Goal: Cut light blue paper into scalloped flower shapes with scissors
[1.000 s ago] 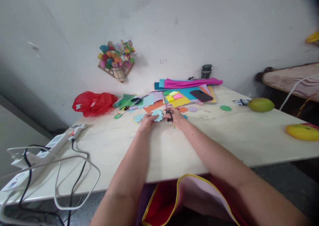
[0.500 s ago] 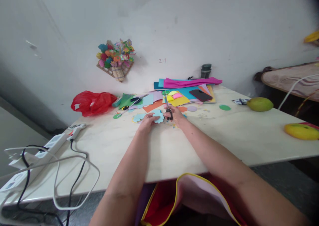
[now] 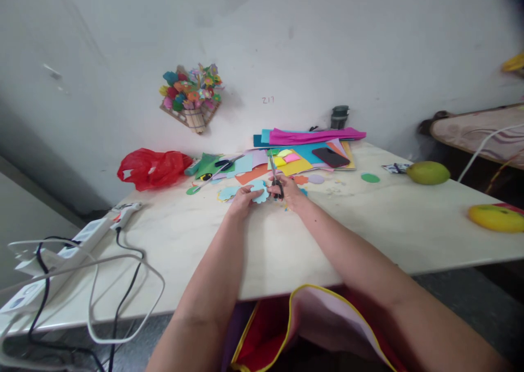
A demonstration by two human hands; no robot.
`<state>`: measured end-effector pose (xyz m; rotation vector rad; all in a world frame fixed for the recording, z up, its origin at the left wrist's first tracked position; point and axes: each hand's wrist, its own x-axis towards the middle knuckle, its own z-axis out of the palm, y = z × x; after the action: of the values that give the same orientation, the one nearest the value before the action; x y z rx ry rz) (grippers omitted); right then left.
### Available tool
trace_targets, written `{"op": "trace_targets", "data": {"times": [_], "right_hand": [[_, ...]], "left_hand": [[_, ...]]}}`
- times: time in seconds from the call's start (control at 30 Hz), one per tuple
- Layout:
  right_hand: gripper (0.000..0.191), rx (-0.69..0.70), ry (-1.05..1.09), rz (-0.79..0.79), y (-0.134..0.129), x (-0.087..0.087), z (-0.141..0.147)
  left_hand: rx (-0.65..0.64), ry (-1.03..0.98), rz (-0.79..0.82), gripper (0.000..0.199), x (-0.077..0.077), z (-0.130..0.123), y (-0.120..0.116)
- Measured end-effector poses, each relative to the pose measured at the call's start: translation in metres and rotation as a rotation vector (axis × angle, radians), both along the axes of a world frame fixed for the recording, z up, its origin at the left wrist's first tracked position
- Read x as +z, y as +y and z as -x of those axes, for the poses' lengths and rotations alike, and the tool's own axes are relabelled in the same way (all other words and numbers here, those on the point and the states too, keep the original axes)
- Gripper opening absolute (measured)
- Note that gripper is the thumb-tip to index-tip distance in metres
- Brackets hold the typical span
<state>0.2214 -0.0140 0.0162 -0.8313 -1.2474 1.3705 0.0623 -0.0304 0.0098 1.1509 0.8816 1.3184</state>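
My left hand (image 3: 242, 200) pinches a light blue scalloped paper flower (image 3: 259, 192) just above the table. My right hand (image 3: 290, 192) is closed around the black handles of a pair of scissors (image 3: 275, 178), whose blades point away from me toward the paper pile. The flower and the scissors are side by side; whether the fingers of my right hand touch the flower's edge I cannot tell. Left of my left hand lies another light blue scalloped piece (image 3: 228, 193). An orange cutout (image 3: 300, 180) and a lilac circle (image 3: 316, 179) lie beyond my right hand.
Coloured sheets (image 3: 303, 167) are piled at the back with a phone (image 3: 330, 157) on top. A red plastic bag (image 3: 153, 169), a second pair of scissors (image 3: 223, 167), a glue gun (image 3: 126, 214) and a power strip (image 3: 57, 268) with cables are leftward. Mangoes (image 3: 428, 172) sit at right.
Both hands keep almost the same place and hold. The whole view has shifted very slightly; the scissors and flower look nearly unchanged.
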Motion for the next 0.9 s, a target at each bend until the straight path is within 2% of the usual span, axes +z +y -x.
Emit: {"op": "trace_targets", "data": {"times": [0.3,0.43,0.73,0.9], "right_hand": [[0.041,0.001,-0.024,-0.019,-0.001,0.002,-0.001],[0.041,0.066,-0.066,-0.001,-0.001,-0.002,-0.002],[0.03,0.216,-0.336,-0.058,-0.014,0.003,0.001],[0.032,0.232,-0.405,-0.072,-0.021,0.01,0.001]], "left_hand": [[0.069,-0.039,-0.012,0.027,0.0,0.004,0.003],[0.116,-0.106,-0.03,0.028,0.0,0.005,0.005],[0.238,-0.244,-0.029,0.028,0.002,0.006,0.006],[0.27,-0.282,-0.021,0.028,0.004,0.004,0.007]]}}
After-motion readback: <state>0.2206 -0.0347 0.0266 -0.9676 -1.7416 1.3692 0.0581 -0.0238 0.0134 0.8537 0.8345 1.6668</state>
